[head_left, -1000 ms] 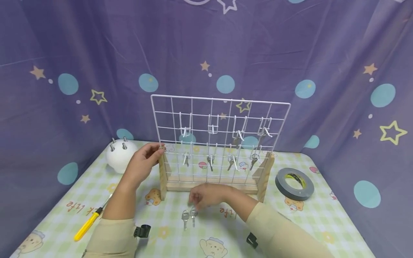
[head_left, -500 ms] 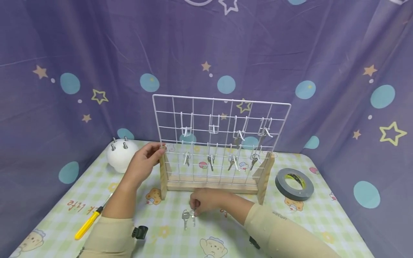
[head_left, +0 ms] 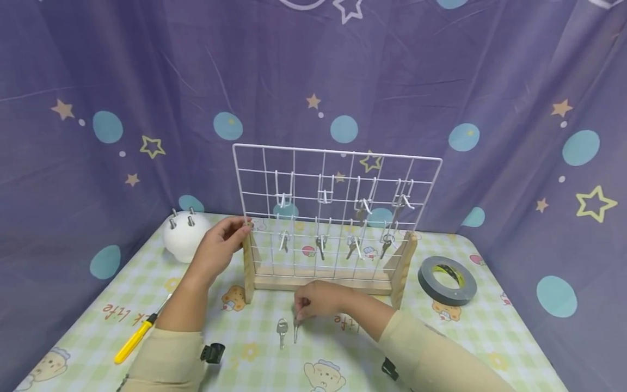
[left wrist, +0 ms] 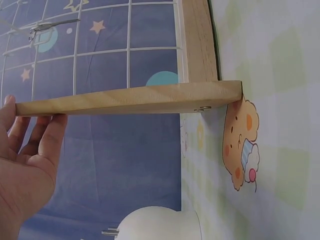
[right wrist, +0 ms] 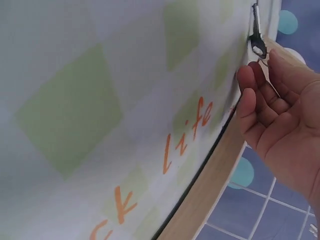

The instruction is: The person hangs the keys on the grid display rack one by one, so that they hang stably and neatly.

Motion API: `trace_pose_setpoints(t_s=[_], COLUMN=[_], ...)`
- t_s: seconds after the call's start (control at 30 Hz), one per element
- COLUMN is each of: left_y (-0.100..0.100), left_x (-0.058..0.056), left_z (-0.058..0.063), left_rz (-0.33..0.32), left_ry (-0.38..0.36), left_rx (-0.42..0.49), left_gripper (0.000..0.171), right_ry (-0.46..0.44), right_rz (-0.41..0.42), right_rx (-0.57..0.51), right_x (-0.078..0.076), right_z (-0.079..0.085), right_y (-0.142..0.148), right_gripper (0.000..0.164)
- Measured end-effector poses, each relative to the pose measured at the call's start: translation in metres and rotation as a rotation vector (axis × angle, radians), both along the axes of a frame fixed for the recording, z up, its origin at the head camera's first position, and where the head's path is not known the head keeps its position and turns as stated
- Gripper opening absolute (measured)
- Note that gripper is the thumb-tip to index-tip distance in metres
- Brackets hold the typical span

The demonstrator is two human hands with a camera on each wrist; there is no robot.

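Note:
My left hand (head_left: pixel 222 242) grips the left wooden upright (head_left: pixel 248 267) of a white wire grid rack (head_left: pixel 338 151); in the left wrist view, the thumb and fingers (left wrist: pixel 52 137) are at the end of that board. In front of the rack, my right hand (head_left: pixel 320 299) pinches a key (head_left: pixel 295 333) by its small ring, and the blade points down at the cloth. The right wrist view shows this key (right wrist: pixel 257 40) beyond the thumb tip. A second key (head_left: pixel 282 328) lies flat just left of it. More keys (head_left: pixel 320 246) hang from the rack's white hooks (head_left: pixel 282 200).
A roll of grey tape (head_left: pixel 448 280) lies right of the rack. At the left are a yellow-handled screwdriver (head_left: pixel 134 343) and a white rounded object (head_left: pixel 185 237) with metal pegs. A checked cloth (head_left: pixel 254 367) covers the table; a purple curtain (head_left: pixel 274 65) stands behind.
My right hand's fingers have closed on the right-hand key on the cloth, and it has turned from flat to edge-on. The left hand keeps its hold on the upright.

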State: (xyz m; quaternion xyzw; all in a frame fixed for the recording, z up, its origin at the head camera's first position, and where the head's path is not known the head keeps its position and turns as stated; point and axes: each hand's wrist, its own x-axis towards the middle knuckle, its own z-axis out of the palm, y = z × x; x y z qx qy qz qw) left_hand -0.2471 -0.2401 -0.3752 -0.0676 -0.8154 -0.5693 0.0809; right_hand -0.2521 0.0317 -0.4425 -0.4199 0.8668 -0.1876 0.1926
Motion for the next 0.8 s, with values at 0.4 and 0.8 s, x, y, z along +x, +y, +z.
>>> trace_pose_setpoints(t_s=[0.4,0.8], left_y=[0.001,0.0], left_x=[0.0,-0.001], left_z=[0.001,0.0], left_rz=[-0.003,0.005], left_ry=[-0.01,-0.01], left_rx=[-0.004,0.001], left_gripper=[0.055,0.054], right_ry=[-0.012,-0.146], right_rz=[-0.035,-0.027], right_rx=[-0.141,-0.297], right_x=[0.008,0.029], right_z=[0.018,0.046], right_y=[0.008,0.017], right_gripper=[0.009,0.011])
